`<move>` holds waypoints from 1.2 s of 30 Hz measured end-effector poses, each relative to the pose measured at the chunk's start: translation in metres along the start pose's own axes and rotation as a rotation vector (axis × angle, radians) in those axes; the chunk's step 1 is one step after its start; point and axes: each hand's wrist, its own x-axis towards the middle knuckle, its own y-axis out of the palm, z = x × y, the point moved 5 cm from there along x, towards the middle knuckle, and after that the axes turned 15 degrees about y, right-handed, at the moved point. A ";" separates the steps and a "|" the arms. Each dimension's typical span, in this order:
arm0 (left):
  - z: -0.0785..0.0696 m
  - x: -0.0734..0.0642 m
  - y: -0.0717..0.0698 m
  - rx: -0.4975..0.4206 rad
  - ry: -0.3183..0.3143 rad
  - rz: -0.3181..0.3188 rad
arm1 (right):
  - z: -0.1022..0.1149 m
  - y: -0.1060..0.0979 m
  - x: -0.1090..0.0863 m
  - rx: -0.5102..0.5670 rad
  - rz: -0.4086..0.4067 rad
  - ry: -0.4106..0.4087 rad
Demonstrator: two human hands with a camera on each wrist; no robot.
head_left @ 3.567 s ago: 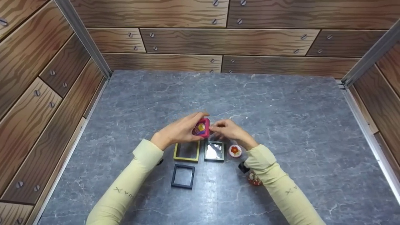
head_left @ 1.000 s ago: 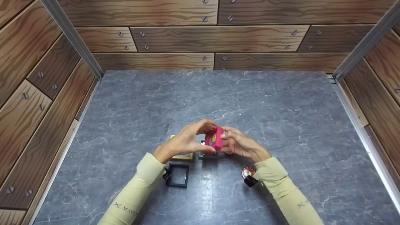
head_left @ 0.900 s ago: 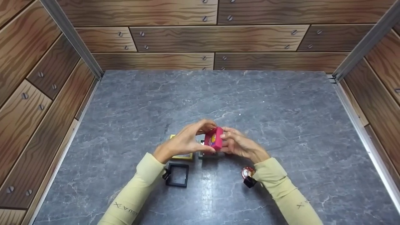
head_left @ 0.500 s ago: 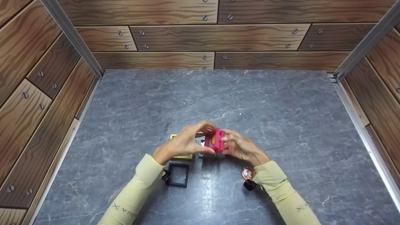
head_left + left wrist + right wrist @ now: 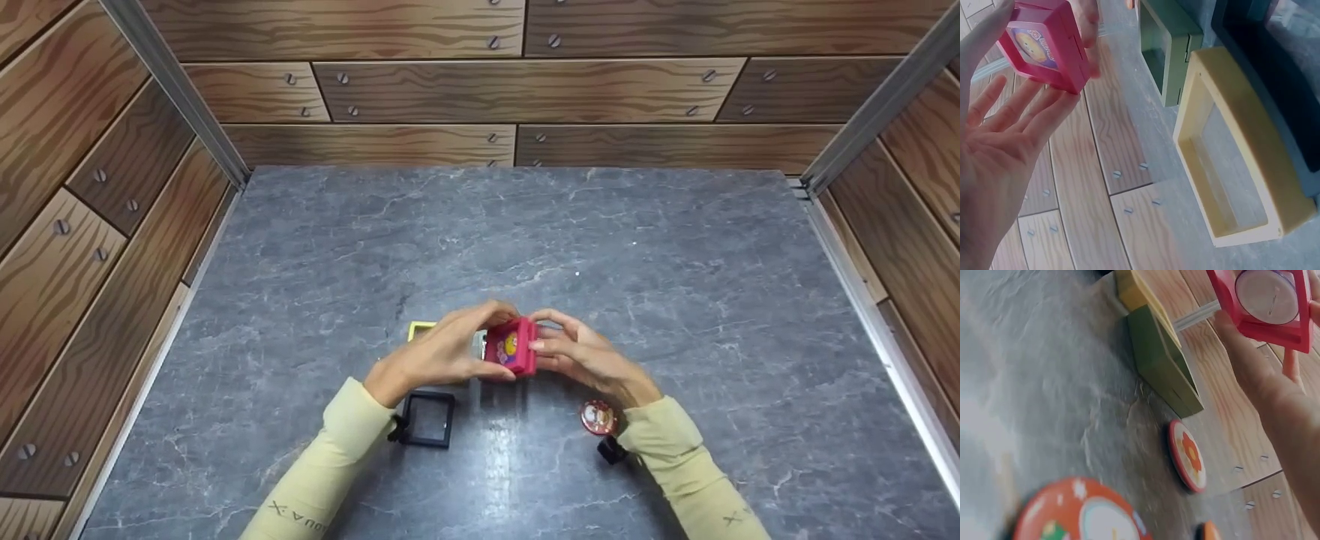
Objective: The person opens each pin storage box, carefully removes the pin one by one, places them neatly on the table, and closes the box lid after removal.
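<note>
Both hands hold a small pink display frame [image 5: 529, 356] raised above the table. A round yellow-and-purple badge [image 5: 1032, 46] sits inside it, and its whitish back [image 5: 1266, 295] faces the right wrist view. My left hand [image 5: 439, 349] pinches the frame's left side, thumb on one edge and fingertips on the opposite one. The right hand [image 5: 592, 356] grips the right side with thumb and fingers. A seam shows along the frame's outer edge. Directly beneath, partly covered in the head view, stands a green frame [image 5: 1182, 42].
A yellow frame [image 5: 1258, 124] stands beside the green one, and a dark blue frame [image 5: 448, 424] lies nearer me. A red round badge [image 5: 598, 417] lies by the right wrist. Farther off is a flower badge [image 5: 1186, 454], hidden by the hand in the head view.
Both hands have moved nearer to me with the pink frame and turned it. The right hand has gone from fingertips at the frame's edge to gripping its right side.
</note>
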 end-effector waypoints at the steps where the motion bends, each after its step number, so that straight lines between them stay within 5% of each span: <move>1: 0.000 -0.001 0.000 0.011 0.002 0.003 | -0.001 0.000 -0.002 -0.028 -0.030 -0.011; 6: -0.001 -0.004 0.000 0.042 0.002 0.015 | -0.004 0.002 -0.010 -0.159 -0.145 -0.063; 23: -0.002 -0.017 0.009 0.094 -0.016 0.038 | -0.004 0.029 -0.027 -0.644 -0.352 -0.134; 36: -0.008 -0.025 0.015 0.120 -0.030 -0.010 | -0.014 0.028 -0.039 -0.797 -0.444 -0.137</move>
